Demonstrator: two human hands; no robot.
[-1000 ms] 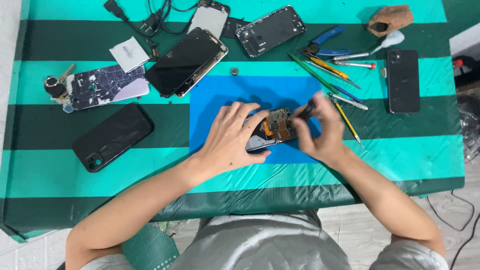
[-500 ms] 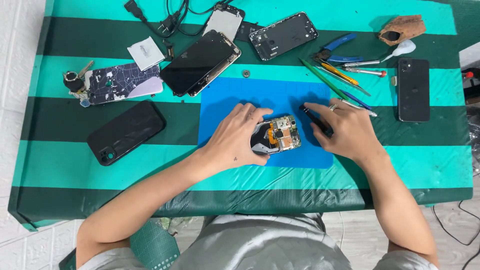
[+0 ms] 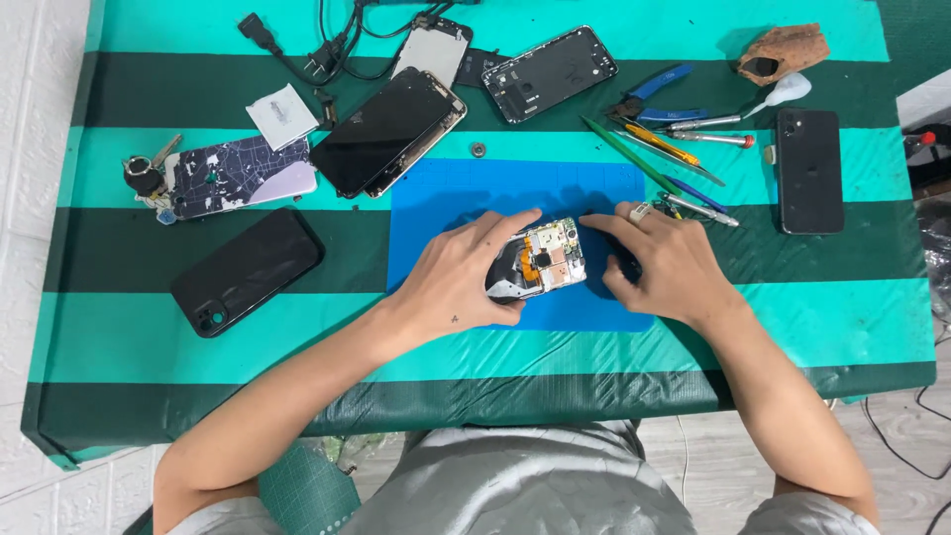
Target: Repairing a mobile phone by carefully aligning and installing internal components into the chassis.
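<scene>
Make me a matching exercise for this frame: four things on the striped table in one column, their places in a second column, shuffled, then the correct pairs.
Things:
1. opened phone with exposed circuit board
2. black phone lying face down
3. blue-handled pliers
4. bunch of keys

Places:
A. far left, beside the patterned phone back
B. on the blue mat, between both hands
C. right side, right of the tool row
D. top of the tool row, right of the blue mat's upper edge

Pairs: 1-B, 2-C, 3-D, 4-A

Both hands, left (image 3: 458,280) and right (image 3: 662,266), grip an opened phone with bare circuitry (image 3: 540,262). It lies on a blue rectangular mat (image 3: 446,193) on the green-striped counter (image 3: 149,337).
</scene>
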